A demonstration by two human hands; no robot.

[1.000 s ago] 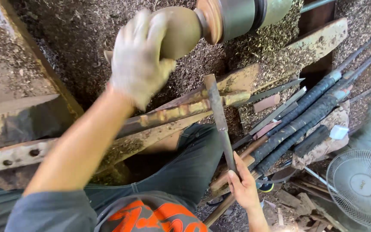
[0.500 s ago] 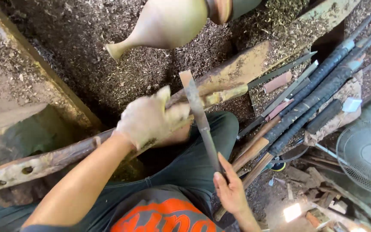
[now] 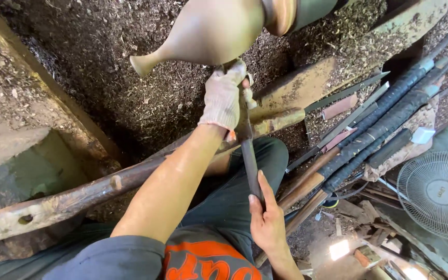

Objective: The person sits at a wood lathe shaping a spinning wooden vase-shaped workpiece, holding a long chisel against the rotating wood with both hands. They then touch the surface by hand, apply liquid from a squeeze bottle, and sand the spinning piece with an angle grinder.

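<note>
white knit glove (image 3: 223,98), grey sleeve (image 3: 115,257)

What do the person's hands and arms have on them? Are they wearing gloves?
Only one glove. The left hand wears a knitted, whitish work glove, grubby and a little frayed at the fingertips. The right hand is bare, with no glove or ring showing. Both forearms are bare too. A grey-blue short sleeve covers the left upper arm.

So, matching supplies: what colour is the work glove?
Off-white knit glove, on the left hand; head view.
</note>
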